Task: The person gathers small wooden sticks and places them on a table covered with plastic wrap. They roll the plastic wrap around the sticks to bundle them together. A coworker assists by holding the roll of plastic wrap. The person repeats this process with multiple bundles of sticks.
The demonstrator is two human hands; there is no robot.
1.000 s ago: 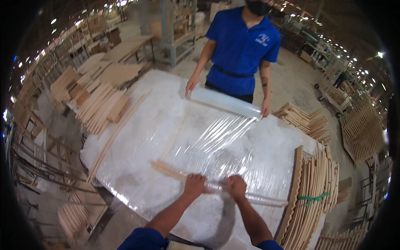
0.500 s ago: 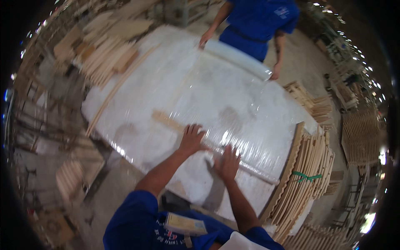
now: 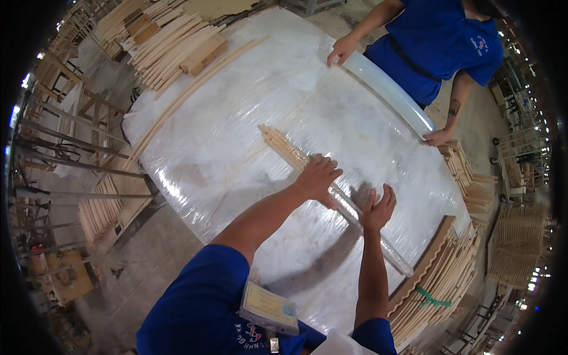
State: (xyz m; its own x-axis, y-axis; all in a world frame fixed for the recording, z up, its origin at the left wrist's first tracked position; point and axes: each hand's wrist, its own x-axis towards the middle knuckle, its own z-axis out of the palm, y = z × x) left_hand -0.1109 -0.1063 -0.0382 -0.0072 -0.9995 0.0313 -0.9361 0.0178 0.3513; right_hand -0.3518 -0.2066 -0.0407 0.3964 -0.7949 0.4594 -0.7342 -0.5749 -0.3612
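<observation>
The right hand point(image 3: 378, 212) has shifted forward over the film-wrapped stick bundle point(image 3: 349, 210), fingers spread; I cannot tell whether it touches. The left hand point(image 3: 318, 178), fingers slightly parted, hides part of the bundle lying across the desk point(image 3: 207, 157). A co-worker point(image 3: 441, 50), head cut off, holds a film roll point(image 3: 390, 94). The badge holder point(image 3: 269, 307) contains a card with small print; the blue shirt point(image 3: 198, 293) bears lettering.

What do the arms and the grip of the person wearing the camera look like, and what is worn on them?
The left grip and right grip are bare human hands, without gloves. Both forearms are uncovered, with no watch or band visible. Short blue sleeves end near the elbows.
</observation>
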